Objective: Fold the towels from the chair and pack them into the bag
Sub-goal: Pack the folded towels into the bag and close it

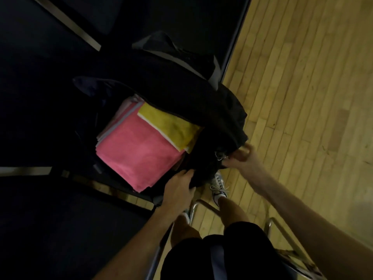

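Inside the open black fabric bag (pixel 181 81), a folded pink terry towel (pixel 139 150) lies flat on top of a stack of paler folded edges. A smaller folded yellow towel (pixel 171 124) rests on the pink one's far corner, partly tucked under the bag's flap. At the near rim, the left hand (pixel 177 188) grips the black fabric, fingers curled over the edge. Just to its right, the right hand (pixel 240 156) is closed on the bag's corner beside a small metal zip pull (pixel 221 156), though blur hides its fingertips. Beneath the bag is a dark navy surface (pixel 40 98); beyond it lies pale wooden plank floor (pixel 302 98), with a white laced sneaker (pixel 218 184) below the hands
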`<state>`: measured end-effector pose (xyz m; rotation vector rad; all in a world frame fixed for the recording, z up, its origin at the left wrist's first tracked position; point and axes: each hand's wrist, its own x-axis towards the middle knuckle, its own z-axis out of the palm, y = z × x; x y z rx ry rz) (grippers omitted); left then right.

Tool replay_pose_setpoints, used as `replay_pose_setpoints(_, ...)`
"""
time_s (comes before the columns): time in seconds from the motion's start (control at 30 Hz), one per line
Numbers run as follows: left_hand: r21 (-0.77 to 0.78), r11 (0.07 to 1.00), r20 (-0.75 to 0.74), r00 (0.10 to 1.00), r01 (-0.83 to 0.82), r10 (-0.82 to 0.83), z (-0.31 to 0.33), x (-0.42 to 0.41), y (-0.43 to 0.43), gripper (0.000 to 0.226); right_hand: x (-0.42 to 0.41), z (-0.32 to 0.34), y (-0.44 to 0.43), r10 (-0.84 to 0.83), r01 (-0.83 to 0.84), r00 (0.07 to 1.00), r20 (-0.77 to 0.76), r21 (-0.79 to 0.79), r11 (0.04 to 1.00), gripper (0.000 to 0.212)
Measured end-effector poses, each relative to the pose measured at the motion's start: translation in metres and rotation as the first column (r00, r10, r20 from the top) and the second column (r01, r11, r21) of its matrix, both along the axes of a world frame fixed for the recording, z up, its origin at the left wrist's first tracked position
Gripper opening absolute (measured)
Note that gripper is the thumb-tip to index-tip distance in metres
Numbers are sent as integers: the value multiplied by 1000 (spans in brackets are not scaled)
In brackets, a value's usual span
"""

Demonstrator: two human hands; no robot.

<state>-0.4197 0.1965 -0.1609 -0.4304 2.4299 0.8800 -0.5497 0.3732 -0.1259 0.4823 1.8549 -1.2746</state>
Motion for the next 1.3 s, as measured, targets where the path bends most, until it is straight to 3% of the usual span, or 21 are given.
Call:
replay_pose_setpoints(0.07, 153, 984, 113, 991, -93, 76, 10, -6, -13, 44, 12, -13, -5, 205, -206, 978, 36, 17, 978, 64)
replay_pose_setpoints(0.17, 334, 927, 333, 941, -173, 56, 20, -18, -27, 36, 7, -19, -17, 461, -445, 886, -60, 174, 878, 22)
replay_pose_setpoints(0.23, 397, 887, 455, 890, -237, 34, 31, -24, -31, 42, -1, -18, -17, 508, -484, 859, -69, 214, 848, 18)
replay_pose_setpoints(0.33, 390, 813, 605, 786, -433, 128, 34, -17, -31, 73, -12, -11, -20, 604, -590, 796, -40, 171, 789, 19)
replay_pose_setpoints(0.4, 312, 886, 591, 800, -344, 102, 37, -9, -29, 62, -17, 1, -24, 605, -606, 795, 46, 83, 791, 16)
replay_pose_setpoints(0.47, 142, 984, 554, 833, -109, 12, 35, 7, -34, 46, -18, 12, -25, 606, -611, 791, 89, 61, 789, 25)
replay_pose_setpoints(0.53, 10, 989, 477, 868, 151, -138, 42, 20, -39, 45, -17, 18, -21, 628, -632, 774, 73, 53, 773, 28)
replay_pose_setpoints(0.63, -276, 894, 295, 917, 352, -269, 53, 40, -37, 78, -11, 30, -14, 697, -700, 714, 58, 39, 713, 20)
replay_pose_setpoints(0.7, -446, 846, 161, 956, 292, -245, 63, 55, -33, 68, -5, 36, -15, 720, -723, 690, 74, 22, 691, 15)
replay_pose_setpoints(0.8, -550, 821, 63, 988, 152, -141, 85, 69, -30, 60, 3, 47, -25, 693, -692, 719, 60, -31, 721, 19)
replay_pose_setpoints(0.9, -618, 776, -205, 979, -127, -2, 104, 68, -36, 53, 8, 56, -34, 567, -561, 822, 56, -95, 822, 21)
replay_pose_setpoints(0.97, -539, 800, -406, 914, -263, 27, 116, 56, -28, 44, 8, 62, -36, 446, -430, 893, 68, -170, 887, 20)
replay_pose_setpoints(1.07, -286, 936, -600, 800, -205, -7, 125, 31, 6, 34, 11, 71, -41, 398, -368, 913, 89, -242, 898, 17)
replay_pose_setpoints(1.17, -118, 990, -489, 873, -71, 4, 110, 16, 38, 52, 20, 73, -44, 394, -368, 917, 60, -257, 894, 26)
replay_pose_setpoints(1.3, 57, 952, -359, 883, -301, 301, 93, 8, 39, 70, 21, 80, -44, 366, -340, 930, 42, -283, 897, 34)
